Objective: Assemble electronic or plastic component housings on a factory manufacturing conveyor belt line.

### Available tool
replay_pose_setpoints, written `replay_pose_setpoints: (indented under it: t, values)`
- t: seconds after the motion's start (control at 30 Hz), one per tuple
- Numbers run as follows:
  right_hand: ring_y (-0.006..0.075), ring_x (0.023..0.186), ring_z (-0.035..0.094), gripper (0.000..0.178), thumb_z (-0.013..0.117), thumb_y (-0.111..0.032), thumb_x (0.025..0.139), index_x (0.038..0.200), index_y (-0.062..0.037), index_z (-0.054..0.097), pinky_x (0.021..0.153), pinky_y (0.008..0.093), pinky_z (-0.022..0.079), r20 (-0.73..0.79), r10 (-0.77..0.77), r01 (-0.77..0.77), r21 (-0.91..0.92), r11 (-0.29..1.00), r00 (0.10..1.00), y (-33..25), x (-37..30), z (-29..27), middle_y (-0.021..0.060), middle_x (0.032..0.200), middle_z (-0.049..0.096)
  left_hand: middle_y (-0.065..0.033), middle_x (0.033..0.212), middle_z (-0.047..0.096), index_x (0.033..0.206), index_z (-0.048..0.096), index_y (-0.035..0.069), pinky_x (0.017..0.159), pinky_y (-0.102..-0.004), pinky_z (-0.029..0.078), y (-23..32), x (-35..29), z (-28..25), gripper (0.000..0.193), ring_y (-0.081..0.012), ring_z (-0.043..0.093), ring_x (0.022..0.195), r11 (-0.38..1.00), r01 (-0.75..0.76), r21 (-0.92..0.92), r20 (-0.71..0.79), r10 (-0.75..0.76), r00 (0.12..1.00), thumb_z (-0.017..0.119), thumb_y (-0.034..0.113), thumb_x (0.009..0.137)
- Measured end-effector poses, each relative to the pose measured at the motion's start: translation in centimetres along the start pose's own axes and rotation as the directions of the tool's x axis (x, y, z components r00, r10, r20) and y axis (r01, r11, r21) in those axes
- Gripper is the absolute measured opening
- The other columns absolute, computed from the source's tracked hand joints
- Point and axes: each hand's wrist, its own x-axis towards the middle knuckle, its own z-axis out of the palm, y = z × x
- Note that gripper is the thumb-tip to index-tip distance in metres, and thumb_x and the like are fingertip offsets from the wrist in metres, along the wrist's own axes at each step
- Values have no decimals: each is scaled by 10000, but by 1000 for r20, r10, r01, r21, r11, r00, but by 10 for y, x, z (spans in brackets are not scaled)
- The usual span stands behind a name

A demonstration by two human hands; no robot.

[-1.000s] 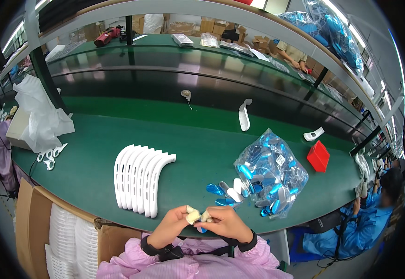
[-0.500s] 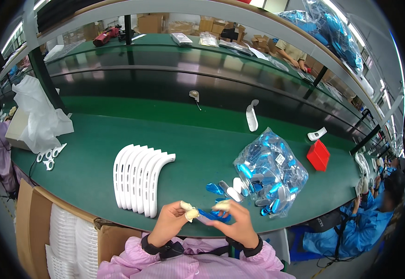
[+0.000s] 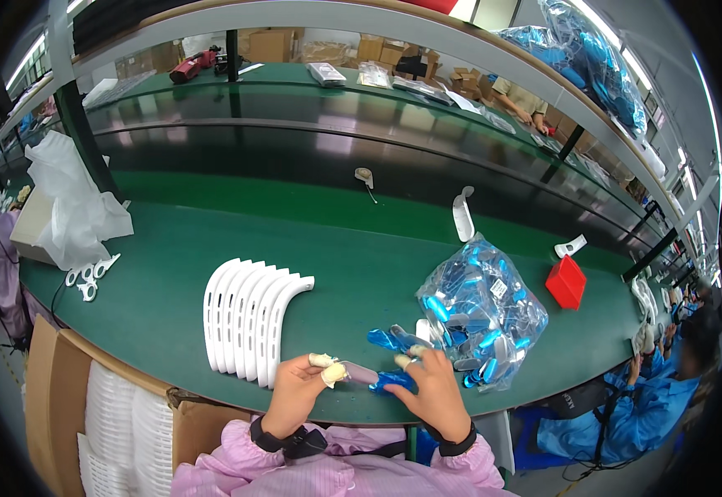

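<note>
My left hand [image 3: 303, 389] hovers at the near edge of the green table [image 3: 162, 273], its taped thumb and forefinger pinched on a small pale piece [image 3: 359, 374]. My right hand [image 3: 435, 389] lies just to its right, fingers closed on a shiny blue part [image 3: 394, 382]. More loose blue parts [image 3: 387, 338] lie just beyond my hands. A clear bag of blue parts [image 3: 481, 311] sits to the right of them. A row of white curved slotted pieces [image 3: 249, 319] stands left of my left hand.
A red box [image 3: 566, 282] and white curved parts [image 3: 463, 214] lie further right. White scissors [image 3: 89, 276] and a crumpled white bag [image 3: 71, 199] sit at the left. A cardboard box [image 3: 54, 398] of stacked white pieces stands below the table edge. A co-worker in blue [image 3: 651, 398] sits at the right.
My hands were pressed together at the table edge; they have drawn apart, the right one moving out to a blue part. The view has shifted slightly.
</note>
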Motion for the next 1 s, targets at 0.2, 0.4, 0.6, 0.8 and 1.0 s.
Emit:
replay_pose_setpoints:
  t: [0.2,0.4,0.6,0.8,1.0]
  values:
    - [163,835,645,194,696,-88,843,995,23,651,714,275,507,248,257,-326,887,328,934,-14,-3,18,107,963,676,-74,873,691,972,663,-21,754,-250,476,-5,-6,10,125,-136,630,768,998,12,67,65,-16,998,651,32,859]
    - [126,645,598,134,587,-96,926,987,23,587,610,250,497,507,82,-473,842,-257,858,-5,7,30,108,853,663,-67,714,659,804,696,22,645,-268,449,23,-7,9,98,-161,587,647,713,-335,616,336,147,930,688,116,830]
    - [130,580,560,175,571,-153,934,979,16,577,559,263,488,634,-125,-619,660,-426,763,0,12,33,130,805,655,-68,863,636,1062,567,-3,707,-259,488,-8,-4,2,169,-129,611,753,999,43,5,335,-42,941,532,128,961]
    - [137,619,590,172,582,-116,923,1020,25,585,579,258,500,576,36,-511,750,-420,817,10,8,28,117,828,652,-155,1178,573,1121,615,34,857,-358,462,-3,8,8,286,-254,557,1054,780,-295,553,241,189,952,649,117,849]
    - [146,749,635,280,601,28,873,1151,50,578,698,260,534,395,306,-396,916,-62,866,15,5,17,111,907,654,-185,1410,387,1115,664,79,976,-458,288,7,9,0,407,-424,339,1266,-76,-441,894,443,284,850,749,148,722]
